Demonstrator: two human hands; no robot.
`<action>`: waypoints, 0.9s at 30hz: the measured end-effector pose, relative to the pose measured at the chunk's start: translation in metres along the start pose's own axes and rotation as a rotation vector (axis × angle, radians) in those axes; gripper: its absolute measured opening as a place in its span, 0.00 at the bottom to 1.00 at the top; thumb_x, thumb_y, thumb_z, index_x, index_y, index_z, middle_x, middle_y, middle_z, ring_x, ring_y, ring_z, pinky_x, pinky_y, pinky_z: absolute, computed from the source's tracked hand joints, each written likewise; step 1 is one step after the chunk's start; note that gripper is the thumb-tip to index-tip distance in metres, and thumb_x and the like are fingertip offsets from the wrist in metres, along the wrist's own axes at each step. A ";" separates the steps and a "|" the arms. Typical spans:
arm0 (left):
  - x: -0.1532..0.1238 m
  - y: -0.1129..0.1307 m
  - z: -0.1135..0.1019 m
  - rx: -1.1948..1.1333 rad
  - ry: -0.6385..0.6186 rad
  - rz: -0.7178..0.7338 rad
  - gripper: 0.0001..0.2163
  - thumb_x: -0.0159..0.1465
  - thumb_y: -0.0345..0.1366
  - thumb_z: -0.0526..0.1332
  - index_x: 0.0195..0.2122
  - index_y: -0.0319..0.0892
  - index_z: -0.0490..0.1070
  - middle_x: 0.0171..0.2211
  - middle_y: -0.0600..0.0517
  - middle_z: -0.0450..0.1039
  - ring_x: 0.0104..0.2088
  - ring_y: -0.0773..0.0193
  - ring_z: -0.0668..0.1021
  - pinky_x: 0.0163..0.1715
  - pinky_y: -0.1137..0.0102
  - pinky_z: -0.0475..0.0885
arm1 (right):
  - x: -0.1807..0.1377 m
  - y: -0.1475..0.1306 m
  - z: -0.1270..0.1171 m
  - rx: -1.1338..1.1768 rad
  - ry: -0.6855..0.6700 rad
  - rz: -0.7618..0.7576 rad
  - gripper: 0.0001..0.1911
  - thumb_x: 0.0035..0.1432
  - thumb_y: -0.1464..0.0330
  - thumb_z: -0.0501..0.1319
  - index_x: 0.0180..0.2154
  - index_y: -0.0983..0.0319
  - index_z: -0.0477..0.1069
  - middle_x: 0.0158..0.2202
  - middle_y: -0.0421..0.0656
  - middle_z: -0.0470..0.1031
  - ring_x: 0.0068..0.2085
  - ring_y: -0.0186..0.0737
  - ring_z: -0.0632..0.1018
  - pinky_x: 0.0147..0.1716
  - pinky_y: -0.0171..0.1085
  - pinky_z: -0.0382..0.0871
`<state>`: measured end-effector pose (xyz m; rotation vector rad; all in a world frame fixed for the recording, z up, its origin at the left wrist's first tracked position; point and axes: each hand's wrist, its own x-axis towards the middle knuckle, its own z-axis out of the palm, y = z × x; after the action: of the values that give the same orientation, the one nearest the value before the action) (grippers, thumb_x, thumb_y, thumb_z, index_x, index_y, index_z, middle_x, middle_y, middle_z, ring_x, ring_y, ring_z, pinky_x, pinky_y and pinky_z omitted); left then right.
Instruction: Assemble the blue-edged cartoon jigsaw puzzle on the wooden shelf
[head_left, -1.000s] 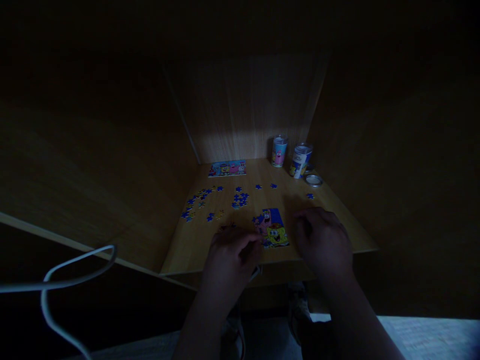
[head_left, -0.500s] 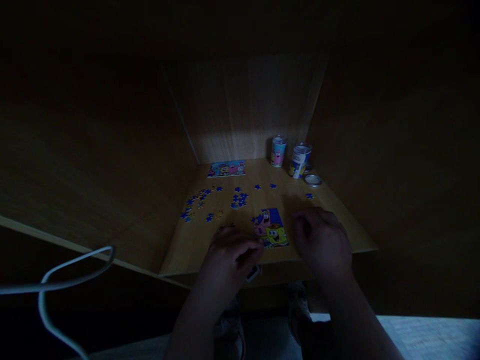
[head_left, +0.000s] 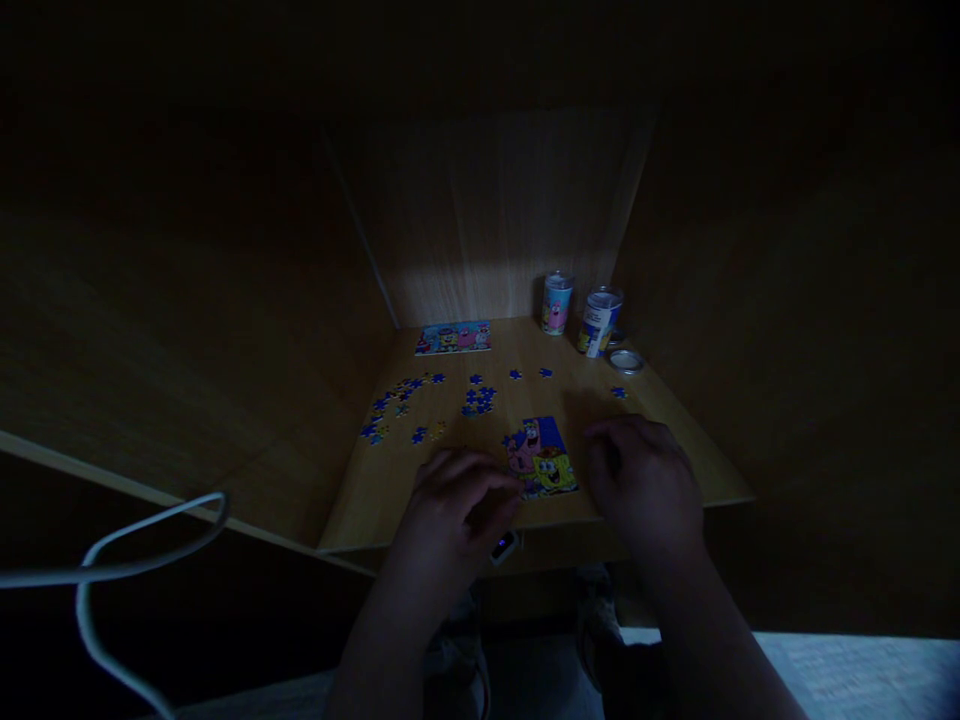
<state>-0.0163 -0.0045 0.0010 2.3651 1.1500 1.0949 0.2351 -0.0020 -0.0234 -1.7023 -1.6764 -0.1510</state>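
A partly joined jigsaw puzzle (head_left: 546,455) with a yellow cartoon face, a pink figure and a blue patch lies near the board's front edge. My left hand (head_left: 461,500) is at its lower left corner, thumb and forefinger brought together in a pinch; whatever is between the tips is too dark to make out. To the right of the puzzle, my right hand (head_left: 645,480) rests with fingers curled in, and no object shows in it. Loose blue puzzle pieces (head_left: 480,400) lie in a cluster beyond the puzzle. More loose pieces (head_left: 382,405) form a curved row at the left.
Two printed cups, one pink and blue (head_left: 556,303) and one blue and yellow (head_left: 600,322), stand at the back right near a round lid (head_left: 625,361). A picture card (head_left: 453,338) lies at the back left. Wooden panels enclose the board. A white cable (head_left: 112,570) hangs at the left.
My left hand has shifted slightly, its fingers arching more and now covering the spot where a small dark piece showed. My right hand and the joined puzzle look the same.
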 end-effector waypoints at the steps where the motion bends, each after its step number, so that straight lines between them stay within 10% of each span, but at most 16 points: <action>1: 0.000 -0.001 0.000 0.019 0.000 0.010 0.08 0.69 0.29 0.74 0.44 0.51 0.82 0.43 0.54 0.85 0.45 0.57 0.83 0.47 0.59 0.75 | 0.000 0.000 0.000 0.009 0.002 -0.010 0.09 0.68 0.71 0.61 0.42 0.59 0.81 0.43 0.48 0.85 0.48 0.55 0.80 0.50 0.50 0.72; 13: 0.000 0.002 -0.002 0.167 0.037 0.116 0.05 0.74 0.33 0.71 0.39 0.49 0.80 0.40 0.56 0.86 0.41 0.58 0.81 0.48 0.56 0.70 | -0.007 -0.003 0.002 0.274 -0.102 -0.416 0.13 0.67 0.79 0.63 0.39 0.55 0.81 0.44 0.39 0.86 0.47 0.47 0.80 0.51 0.48 0.71; 27: -0.002 0.001 0.003 0.198 -0.117 0.132 0.03 0.73 0.35 0.71 0.46 0.52 0.84 0.48 0.56 0.88 0.49 0.54 0.84 0.54 0.52 0.73 | -0.007 -0.005 0.002 0.223 -0.203 -0.396 0.15 0.62 0.80 0.63 0.38 0.54 0.82 0.42 0.39 0.87 0.45 0.45 0.80 0.49 0.45 0.72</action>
<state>-0.0146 -0.0064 -0.0019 2.6515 1.1218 0.9047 0.2290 -0.0071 -0.0264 -1.2418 -2.0848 0.0254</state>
